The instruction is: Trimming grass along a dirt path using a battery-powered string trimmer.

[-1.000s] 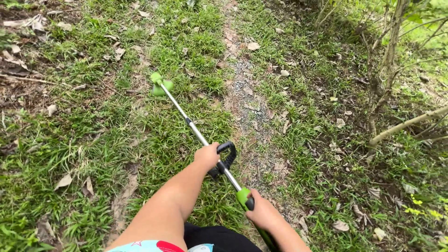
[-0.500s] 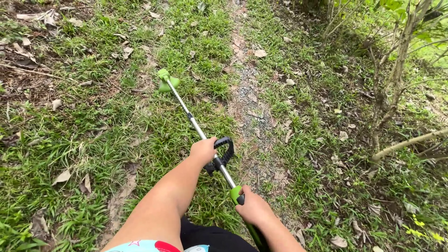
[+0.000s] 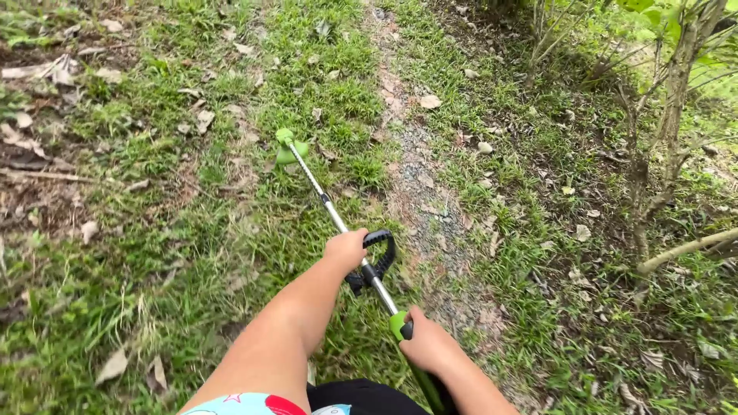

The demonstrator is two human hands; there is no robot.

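I hold a grass trimmer with a silver shaft point(image 3: 329, 206) that runs away from me to a green cutting head point(image 3: 288, 147) low over the grass. My left hand point(image 3: 347, 250) grips the black loop handle point(image 3: 378, 257) midway along the shaft. Closer to my body, my right hand point(image 3: 428, 347) is wrapped around the green and black rear grip point(image 3: 399, 325). Both arms reach forward from the bottom of the view.
A narrow gravel strip point(image 3: 419, 184) runs through the grass to the right of the trimmer. Dry leaves and bare soil point(image 3: 38, 154) lie at the left. Thin tree trunks point(image 3: 675, 115) and a fallen branch point(image 3: 684, 250) stand at the right.
The trimmer head has swung to the right across the grass, and both hands have shifted slightly with it. The view has tilted a little.
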